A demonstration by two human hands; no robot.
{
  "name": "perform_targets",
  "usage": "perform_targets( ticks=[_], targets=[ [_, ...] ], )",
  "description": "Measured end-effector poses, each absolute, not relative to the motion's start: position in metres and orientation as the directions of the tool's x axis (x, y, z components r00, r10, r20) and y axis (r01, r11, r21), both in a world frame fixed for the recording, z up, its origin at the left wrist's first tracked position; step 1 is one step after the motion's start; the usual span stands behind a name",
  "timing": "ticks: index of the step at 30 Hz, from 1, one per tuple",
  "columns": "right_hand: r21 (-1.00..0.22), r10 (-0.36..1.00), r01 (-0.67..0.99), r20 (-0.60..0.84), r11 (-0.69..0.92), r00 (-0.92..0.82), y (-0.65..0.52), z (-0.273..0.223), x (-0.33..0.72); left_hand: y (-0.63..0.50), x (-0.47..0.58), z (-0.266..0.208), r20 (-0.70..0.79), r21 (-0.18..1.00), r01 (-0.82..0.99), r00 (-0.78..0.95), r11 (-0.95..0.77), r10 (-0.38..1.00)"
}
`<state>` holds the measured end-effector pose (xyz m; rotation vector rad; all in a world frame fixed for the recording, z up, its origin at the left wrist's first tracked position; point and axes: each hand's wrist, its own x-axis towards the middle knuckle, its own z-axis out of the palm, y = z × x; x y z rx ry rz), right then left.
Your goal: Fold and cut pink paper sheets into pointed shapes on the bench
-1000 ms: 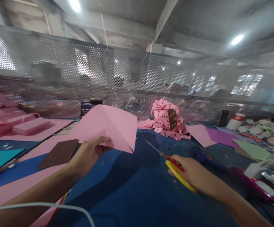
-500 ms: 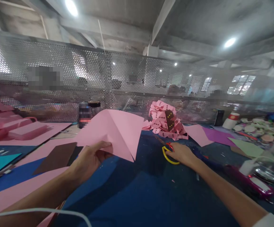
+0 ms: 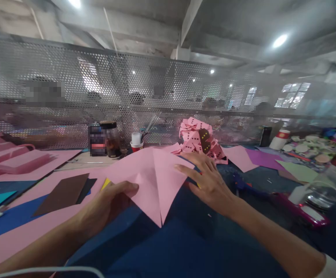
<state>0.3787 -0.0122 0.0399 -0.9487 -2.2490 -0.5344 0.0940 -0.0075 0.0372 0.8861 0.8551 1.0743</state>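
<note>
My left hand (image 3: 110, 200) is closed on a sheet of pink paper (image 3: 145, 168), thumb on top and fingers underneath. The sheet has a crease down its middle and a slit at its near pointed corner. My right hand (image 3: 210, 179) is at the sheet's right edge, fingers stretched and apart, fingertips over the paper. Whether it grips the edge is unclear. Small bits of the scissors' yellow handle (image 3: 199, 185) show by the right thumb; the rest is hidden. Behind stands a pink folded-paper piece (image 3: 194, 135) with dark dots and a brown patch.
Pink stacks (image 3: 26, 161), brown paper (image 3: 62, 193) and blue paper lie left. A jar (image 3: 112, 141) and a cup (image 3: 136, 146) stand by the perforated screen (image 3: 159, 104). Purple paper (image 3: 263, 160), a magenta glue gun (image 3: 308, 214) and a glass jar are at right.
My right hand has moved up and left from the scissors to the pink sheet, its fingers opening out. The sheet's pointed corner has dropped nearer to me. My left hand keeps its hold.
</note>
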Motion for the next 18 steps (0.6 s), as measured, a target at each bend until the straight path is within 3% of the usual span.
perform_targets(
  ticks=[3, 6, 8, 10, 12, 15, 18],
  targets=[
    [0.114, 0.406, 0.665, 0.713, 0.738, -0.572, -0.018, 0.050, 0.370, -0.013, 0.094, 0.045, -0.107, 0.915, -0.323, 0.385, 0.242, 0.917],
    [0.005, 0.406, 0.635, 0.765, 0.772, -0.500, -0.021, 0.065, 0.366, -0.012, 0.088, 0.056, 0.019, 0.912, -0.376, 0.440, 0.165, 0.898],
    [-0.123, 0.453, 0.638, 0.805, 0.760, -0.384, -0.024, 0.080, 0.366, -0.009, 0.082, 0.063, 0.168, 0.933, -0.357, 0.340, -0.038, 0.925],
    [-0.282, 0.538, 0.642, 0.807, 0.713, -0.243, -0.027, 0.096, 0.368, -0.005, 0.076, 0.069, 0.333, 0.933, -0.187, 0.132, -0.306, 0.934],
    [-0.398, 0.600, 0.624, 0.787, 0.673, -0.145, -0.026, 0.111, 0.370, -0.001, 0.072, 0.071, 0.440, 0.898, 0.016, -0.033, -0.440, 0.897],
    [-0.504, 0.694, 0.594, 0.708, 0.627, -0.131, -0.017, 0.121, 0.374, 0.005, 0.071, 0.066, 0.375, 0.925, 0.078, -0.014, -0.373, 0.927],
    [-0.614, 0.770, 0.513, 0.617, 0.600, -0.163, -0.002, 0.114, 0.377, 0.012, 0.073, 0.054, 0.182, 0.983, -0.017, 0.245, -0.184, 0.952]
  ],
)
